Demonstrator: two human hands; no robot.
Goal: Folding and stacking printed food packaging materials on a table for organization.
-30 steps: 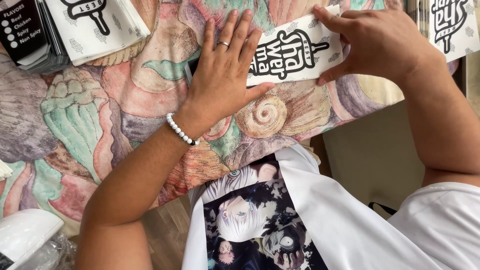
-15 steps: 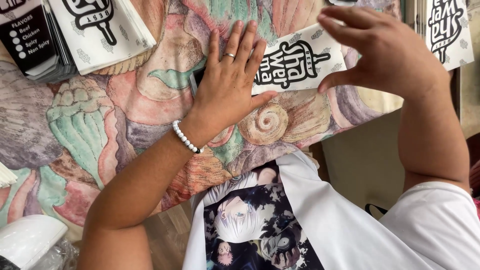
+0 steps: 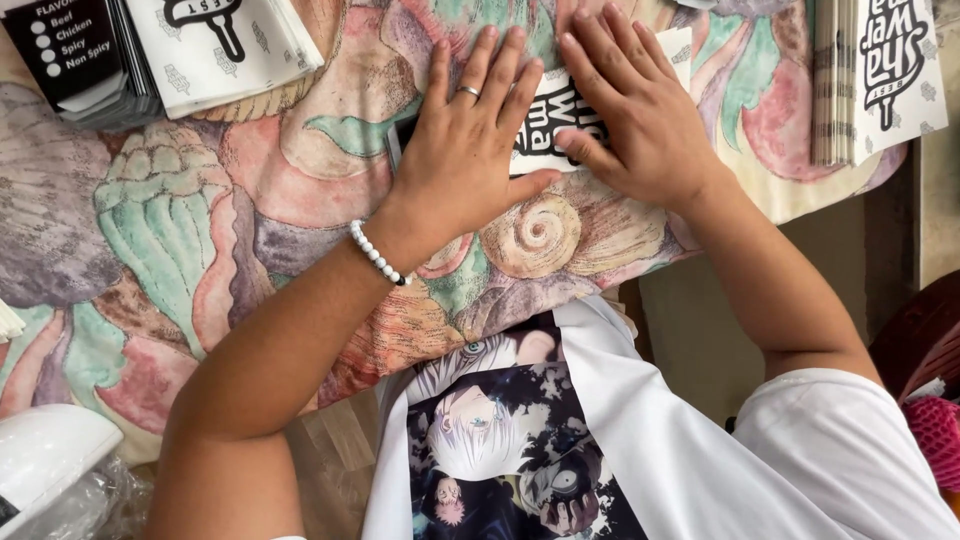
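left hand [image 3: 470, 150] flat, right hand [image 3: 635, 115] flat

Paper sleeve [image 3: 560, 125] mostly hidden under left hand [image 3: 470, 150] and right hand [image 3: 635, 125]; only strip of print shows between them. Its top edge hidden by fingers. Black card stack [image 3: 75, 60] cut off by top edge. White stack [image 3: 225, 45] cut off at top. White device [image 3: 45, 455] cut off by left edge. Red object [image 3: 940, 430] cut off at right, kind unclear.

The paper bag [image 3: 560, 125] looks matt and smooth. The tablecloth [image 3: 200, 230] is soft printed cloth. The ring [image 3: 468, 92] is shiny metal, the bracelet [image 3: 378, 255] glossy beads.
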